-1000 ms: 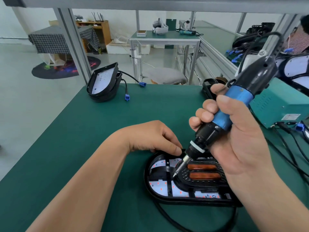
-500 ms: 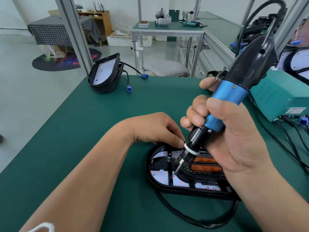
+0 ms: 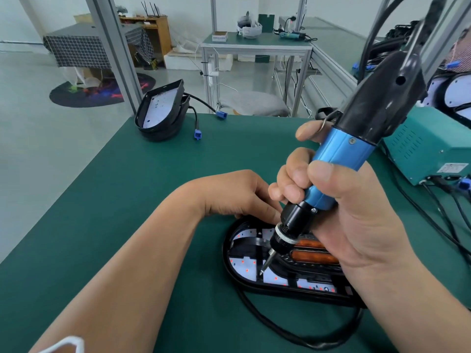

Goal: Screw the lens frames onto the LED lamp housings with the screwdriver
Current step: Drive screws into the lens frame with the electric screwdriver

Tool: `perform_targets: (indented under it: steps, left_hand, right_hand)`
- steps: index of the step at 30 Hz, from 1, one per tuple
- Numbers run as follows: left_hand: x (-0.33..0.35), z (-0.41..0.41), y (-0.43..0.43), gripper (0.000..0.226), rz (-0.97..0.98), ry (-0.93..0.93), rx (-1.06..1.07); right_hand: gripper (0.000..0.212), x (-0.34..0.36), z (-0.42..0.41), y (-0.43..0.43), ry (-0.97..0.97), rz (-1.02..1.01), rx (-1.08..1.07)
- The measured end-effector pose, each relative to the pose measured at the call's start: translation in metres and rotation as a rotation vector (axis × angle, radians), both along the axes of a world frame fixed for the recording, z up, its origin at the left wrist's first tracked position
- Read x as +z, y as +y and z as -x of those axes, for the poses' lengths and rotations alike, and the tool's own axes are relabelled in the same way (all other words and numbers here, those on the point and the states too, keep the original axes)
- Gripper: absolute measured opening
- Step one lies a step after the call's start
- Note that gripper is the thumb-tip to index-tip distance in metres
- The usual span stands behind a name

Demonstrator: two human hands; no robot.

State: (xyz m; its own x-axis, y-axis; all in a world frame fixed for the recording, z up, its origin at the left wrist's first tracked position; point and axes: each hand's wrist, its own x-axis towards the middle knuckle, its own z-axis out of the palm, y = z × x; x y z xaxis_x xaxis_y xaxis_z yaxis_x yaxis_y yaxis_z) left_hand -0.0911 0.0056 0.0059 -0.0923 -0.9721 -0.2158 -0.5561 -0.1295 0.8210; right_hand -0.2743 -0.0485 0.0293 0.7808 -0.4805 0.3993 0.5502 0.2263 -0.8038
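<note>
R hand point(image 3: 356, 220) fingers wrapped round screwdriver point(image 3: 341, 159) barrel, bit down at lens frame point(image 3: 251, 242). L hand point(image 3: 237, 194) at far rim of lamp housing point(image 3: 229, 271) on bench point(image 3: 127, 200); its grip hidden, can't tell. Housing prob. light, rigid plastic, slides easy: steady by rim.

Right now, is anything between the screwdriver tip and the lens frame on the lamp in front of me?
Nothing visible does. The screwdriver bit is down at the lens frame in the lamp housing. The left hand holds the housing's far edge, beside the bit, not under it.
</note>
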Motion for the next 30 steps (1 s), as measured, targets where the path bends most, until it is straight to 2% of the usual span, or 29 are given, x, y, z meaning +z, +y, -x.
perform_targets:
  steps: [2, 8, 13, 17, 22, 25, 30]
  left_hand:
    - [-0.0006, 0.0001, -0.0002, 0.014, -0.008, -0.009, 0.012]
    - [-0.0026, 0.0002, -0.0006, 0.031, -0.003, -0.017, 0.040]
    - [0.0006, 0.0023, 0.0013, 0.021, -0.011, -0.008, 0.035]
    - [0.0035, 0.0023, 0.0006, 0.023, -0.026, -0.005, 0.030]
    - [0.0045, 0.0010, 0.0036, 0.019, -0.052, 0.036, 0.005]
    - [0.0036, -0.0003, 0.0031, 0.028, -0.056, 0.046, 0.012]
    - [-0.0044, -0.0014, 0.0009, 0.020, -0.035, 0.008, 0.058]
  right_hand:
    - [0.034, -0.0009, 0.0004, 0.0000, 0.002, 0.013, 0.009]
    - [0.041, -0.0013, 0.0000, 0.0006, -0.002, 0.065, 0.095]
    - [0.045, -0.0027, -0.0017, 0.0023, -0.003, 0.030, 0.164]
    - [0.047, -0.0038, -0.0038, 0.0024, 0.012, -0.008, 0.194]
    - [0.040, -0.0048, -0.0024, 0.0041, 0.004, 0.057, 0.261]
    - [0.043, -0.0068, -0.0029, 0.0029, 0.020, 0.054, 0.258]
    - [0.050, -0.0085, -0.0006, -0.0056, -0.013, 0.004, 0.184]
